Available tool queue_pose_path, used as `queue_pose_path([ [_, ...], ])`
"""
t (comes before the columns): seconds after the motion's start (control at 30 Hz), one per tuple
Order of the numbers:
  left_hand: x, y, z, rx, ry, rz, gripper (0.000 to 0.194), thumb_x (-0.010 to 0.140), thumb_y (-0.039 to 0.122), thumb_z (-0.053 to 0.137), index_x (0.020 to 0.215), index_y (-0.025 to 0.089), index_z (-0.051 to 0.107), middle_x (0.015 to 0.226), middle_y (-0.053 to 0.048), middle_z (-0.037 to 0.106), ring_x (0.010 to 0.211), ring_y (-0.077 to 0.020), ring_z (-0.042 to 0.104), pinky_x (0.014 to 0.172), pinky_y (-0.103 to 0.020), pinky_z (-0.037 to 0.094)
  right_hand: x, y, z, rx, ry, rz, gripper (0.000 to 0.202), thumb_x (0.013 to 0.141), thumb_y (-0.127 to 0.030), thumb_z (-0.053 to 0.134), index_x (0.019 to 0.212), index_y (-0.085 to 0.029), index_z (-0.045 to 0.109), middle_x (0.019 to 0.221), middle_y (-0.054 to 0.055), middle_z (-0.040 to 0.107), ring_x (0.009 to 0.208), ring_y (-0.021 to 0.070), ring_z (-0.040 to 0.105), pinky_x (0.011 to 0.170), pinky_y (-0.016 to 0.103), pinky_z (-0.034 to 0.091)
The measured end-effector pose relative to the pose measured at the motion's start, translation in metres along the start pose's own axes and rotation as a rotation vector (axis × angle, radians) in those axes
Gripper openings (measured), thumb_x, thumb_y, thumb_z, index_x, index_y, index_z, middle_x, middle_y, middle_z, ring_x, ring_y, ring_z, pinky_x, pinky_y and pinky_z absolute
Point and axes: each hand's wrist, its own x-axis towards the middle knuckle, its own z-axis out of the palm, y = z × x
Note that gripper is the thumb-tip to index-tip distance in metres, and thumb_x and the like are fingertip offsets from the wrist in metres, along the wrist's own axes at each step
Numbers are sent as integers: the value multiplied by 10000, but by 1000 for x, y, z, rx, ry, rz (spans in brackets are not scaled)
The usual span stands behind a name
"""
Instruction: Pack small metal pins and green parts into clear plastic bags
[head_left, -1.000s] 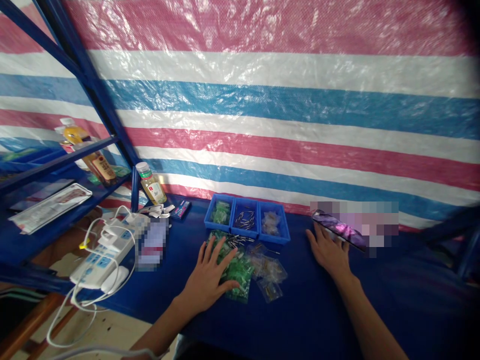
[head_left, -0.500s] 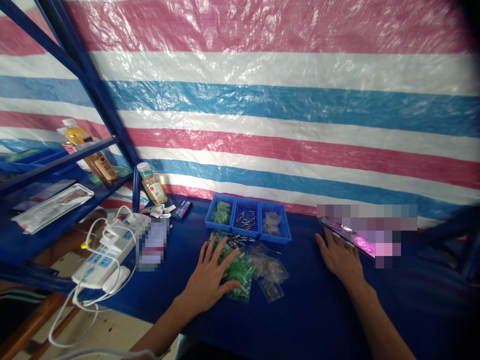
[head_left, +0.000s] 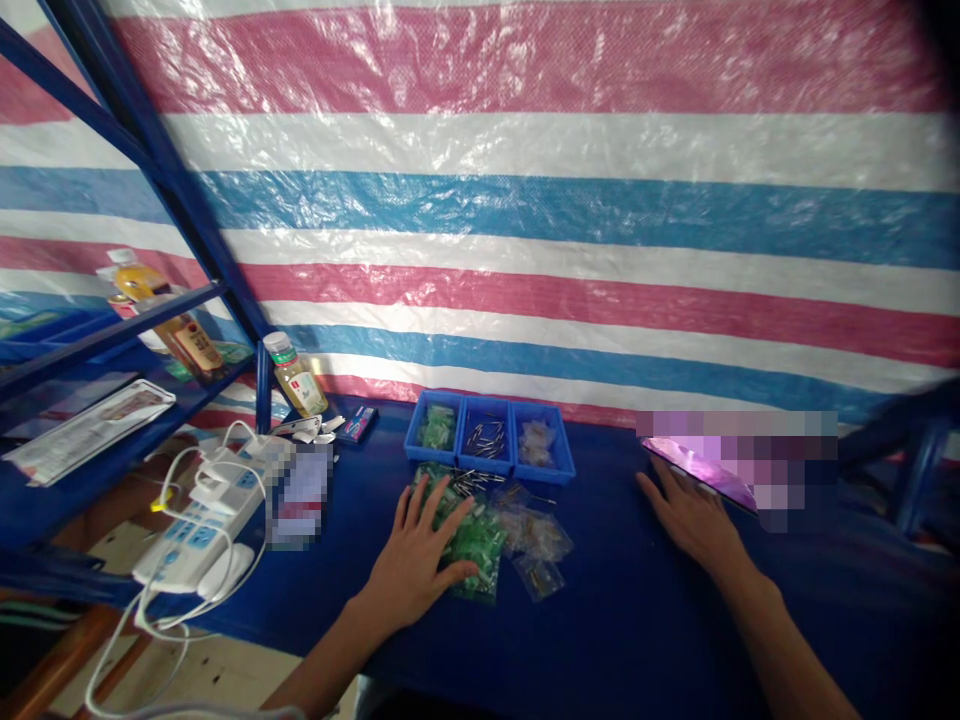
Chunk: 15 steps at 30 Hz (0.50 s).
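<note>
My left hand [head_left: 420,550] lies with spread fingers on the left edge of a heap of green packets [head_left: 476,545]. Clear small bags [head_left: 536,540] lie right of the heap, and dark metal pins [head_left: 476,482] lie behind it. Three joined blue bins stand at the back: the left bin holds green pieces [head_left: 437,428], the middle one metal pins [head_left: 486,438], the right one clear bags [head_left: 536,445]. My right hand [head_left: 694,520] has its fingers at the near edge of a phone-like device with a lit pink screen [head_left: 701,470], partly pixelated; whether it grips the device is unclear.
On the left are a white power strip [head_left: 187,540] with cables, a pixelated flat object [head_left: 301,495], a bottle [head_left: 298,378] and a small dark box [head_left: 358,424]. Blue frame bars [head_left: 259,390] rise there. A striped sheet [head_left: 525,240] hangs behind the table.
The view has shifted slightly. The device by my right hand is tilted a little differently and shows more of its lit screen. My left hand stays on the green packets.
</note>
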Motion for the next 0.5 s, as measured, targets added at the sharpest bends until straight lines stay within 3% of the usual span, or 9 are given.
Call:
queue_pose_path([
  [0.2,2,1,-4,-16,20,7,741,954,645,483,1597,403,207,1687,-29,156,1540,-381,128,1210,-618,225,0,-6,-3,12,26,93,590,1009,-441,305,1534,-194,411,1491,195,510,1285,397,551,1035,622,436],
  [0.33,2,-1,-6,-57,28,6,764,943,635,518,1599,391,214,1691,-40,131,1533,-393,140,1211,-625,220,-11,-7,-3,-17,50,12,547,1014,-412,326,1510,-218,452,1541,177,456,1372,412,466,1080,655,386],
  [0.5,1,-4,-9,-111,3,39,903,833,702,632,1590,388,254,1693,-67,89,1520,-446,119,1191,-696,182,-34,-23,1,5,61,-114,496,1019,-317,275,1398,-250,588,1616,121,359,1496,446,240,1069,721,364],
])
